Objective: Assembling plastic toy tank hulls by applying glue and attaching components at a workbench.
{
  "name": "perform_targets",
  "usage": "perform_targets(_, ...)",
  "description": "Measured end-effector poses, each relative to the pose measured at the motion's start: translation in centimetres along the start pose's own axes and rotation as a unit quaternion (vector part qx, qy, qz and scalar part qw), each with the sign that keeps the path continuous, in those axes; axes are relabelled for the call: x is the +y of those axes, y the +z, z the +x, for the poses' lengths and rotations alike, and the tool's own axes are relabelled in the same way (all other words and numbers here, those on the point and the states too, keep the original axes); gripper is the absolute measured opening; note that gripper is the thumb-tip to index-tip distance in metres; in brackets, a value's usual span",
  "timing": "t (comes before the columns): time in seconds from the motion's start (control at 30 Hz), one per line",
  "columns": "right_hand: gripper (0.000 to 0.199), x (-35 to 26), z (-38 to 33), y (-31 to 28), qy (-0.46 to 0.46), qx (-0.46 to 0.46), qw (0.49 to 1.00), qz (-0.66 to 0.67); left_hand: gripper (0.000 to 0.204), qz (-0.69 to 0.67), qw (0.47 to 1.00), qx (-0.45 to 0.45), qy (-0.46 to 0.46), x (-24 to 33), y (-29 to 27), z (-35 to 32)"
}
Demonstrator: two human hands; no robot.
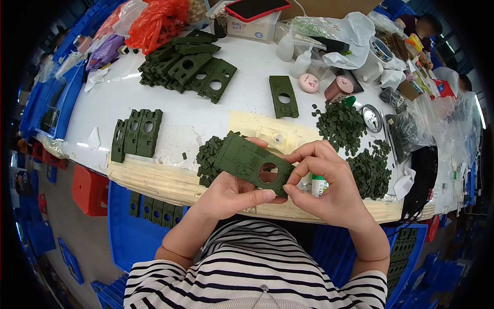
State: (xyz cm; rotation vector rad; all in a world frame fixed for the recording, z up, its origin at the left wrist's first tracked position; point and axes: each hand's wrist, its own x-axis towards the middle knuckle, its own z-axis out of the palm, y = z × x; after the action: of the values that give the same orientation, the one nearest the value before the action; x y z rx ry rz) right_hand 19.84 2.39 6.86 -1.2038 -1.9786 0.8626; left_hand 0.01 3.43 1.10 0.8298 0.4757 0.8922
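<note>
A dark green plastic model tank hull top (239, 158) with a round hole is held tilted above the table's near edge. My left hand (226, 198) grips it from below, thumb along its near edge and fingers behind. At its right corner, my right hand (332, 183) is closed in a pinch, the fingertips touching the part. Any small piece between those fingertips is too small to make out. Heaps of small green pieces lie left of the part (207, 162) and beyond my right hand (370, 172). A small white bottle with a green label (319, 185) is partly hidden behind my right hand.
Stacked green hull tops (180, 64) lie at the back left, several more (136, 133) at the left, and a single one (283, 96) ahead. White squeeze bottles (301, 63), a pink round tin (309, 82) and a metal dish (370, 117) stand at the back right. Blue bins (121, 232) sit below the table.
</note>
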Motion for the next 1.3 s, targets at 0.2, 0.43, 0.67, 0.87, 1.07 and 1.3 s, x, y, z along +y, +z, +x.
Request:
perform_targets(0.2,0.018,-0.3,-0.3,-0.3,-0.033,0.022,0.999,-0.013,0.068,-0.041,0.997,-0.057,0.014,-0.1,-0.8,-0.1)
perform_targets(0.43,0.034,-0.3,-2.1,1.6,-0.135,0.135,0.964,-0.185,0.068,-0.053,0.990,-0.098,0.091,-0.8,-0.9,0.5)
perform_targets(0.67,0.035,-0.1,-2.9,2.5,-0.170,0.170,0.932,-0.270,0.068,-0.045,0.989,-0.107,0.095,-0.9,-0.7,0.4)
perform_targets(0.87,0.034,0.1,-2.9,2.3,-0.144,0.169,0.951,-0.215,0.069,-0.055,0.989,-0.102,0.092,-1.2,-0.3,0.4)
perform_targets(1.07,0.038,0.4,-3.0,2.3,-0.141,0.177,0.955,-0.192,0.070,-0.082,0.988,-0.101,0.080,-1.2,-0.2,0.5)
perform_targets(1.3,0.045,0.1,-3.7,1.1,-0.142,0.193,0.962,-0.128,0.071,-0.128,0.985,-0.119,0.016,-0.4,-0.8,0.1)
